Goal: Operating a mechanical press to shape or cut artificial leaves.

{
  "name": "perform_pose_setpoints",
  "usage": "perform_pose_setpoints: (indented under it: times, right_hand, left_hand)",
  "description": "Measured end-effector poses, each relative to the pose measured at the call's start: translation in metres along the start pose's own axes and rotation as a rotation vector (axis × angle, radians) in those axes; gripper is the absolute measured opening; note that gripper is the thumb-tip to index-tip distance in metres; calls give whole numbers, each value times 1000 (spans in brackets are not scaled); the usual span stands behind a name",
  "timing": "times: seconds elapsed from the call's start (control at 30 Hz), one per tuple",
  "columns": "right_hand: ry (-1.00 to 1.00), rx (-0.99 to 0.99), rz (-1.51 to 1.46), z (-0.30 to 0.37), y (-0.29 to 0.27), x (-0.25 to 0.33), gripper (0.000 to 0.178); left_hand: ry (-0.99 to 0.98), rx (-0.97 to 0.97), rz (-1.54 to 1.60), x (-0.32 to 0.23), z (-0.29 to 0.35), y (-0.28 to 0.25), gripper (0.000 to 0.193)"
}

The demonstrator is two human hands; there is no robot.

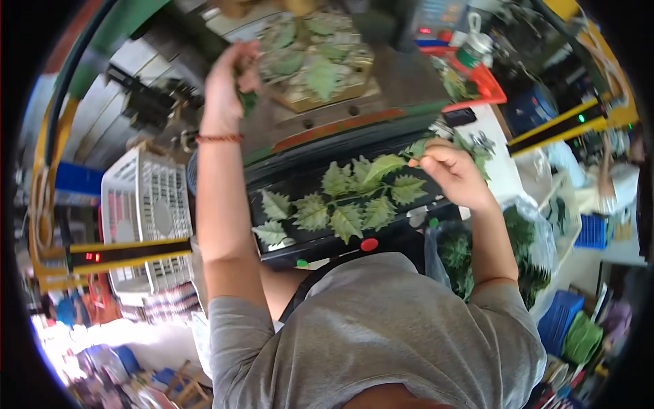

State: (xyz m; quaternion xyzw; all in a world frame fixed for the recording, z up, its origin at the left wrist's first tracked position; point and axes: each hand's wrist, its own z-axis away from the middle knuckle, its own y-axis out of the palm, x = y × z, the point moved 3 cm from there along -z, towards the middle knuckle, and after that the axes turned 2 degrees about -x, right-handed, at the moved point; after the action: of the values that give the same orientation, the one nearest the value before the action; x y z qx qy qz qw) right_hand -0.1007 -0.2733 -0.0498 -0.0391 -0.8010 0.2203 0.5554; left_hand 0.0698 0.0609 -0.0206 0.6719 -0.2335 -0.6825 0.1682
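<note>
My right hand (pixel 455 172) pinches the stem end of a pale green leaf (pixel 385 165) above a black ledge. Under it lies a spray of jagged green leaves (pixel 346 219), with more leaves (pixel 275 204) at the ledge's left end. My left hand (pixel 235 76) reaches up to the left side of a metal mould plate (pixel 294 102). Its fingers are curled, and part of a dark green leaf (pixel 247 102) shows beneath the palm. On the mould lie several flat leaves (pixel 320 76).
Yellow light-barrier bars (pixel 133 255) flank the machine. A red button (pixel 368 244) sits on the ledge's front. At left stands a white plastic basket (pixel 144 211); at right are a bag of green leaves (pixel 455 255), a red tray (pixel 487 85) and a white-capped bottle (pixel 474 48).
</note>
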Motion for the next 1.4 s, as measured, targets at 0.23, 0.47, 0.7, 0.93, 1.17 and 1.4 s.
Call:
perform_pose_setpoints:
  times: [0.23,0.47,0.7,0.93,1.17,1.4]
  right_hand:
    - [423,-403,191,78,-70,-45,11]
    - [460,-539,155,68,-91,-79,13]
    - [223,-539,140,41,-58,-53,20]
    - [-168,-193,385,3,-7,11,22]
    - [-410,117,692,12,30,35,14]
    - [-386,-12,746,11,19,45,13]
  left_hand:
    - [-89,442,445,7,-124,8,48]
    - [198,-270,328,11,-111,69,48]
    - [57,167,71,28,-54,62,28]
    - [683,651,-1453,83,110,149,14]
    - [554,1029,-1587,72,140,126,7]
    - [374,1071,-1317,68,119,130,5]
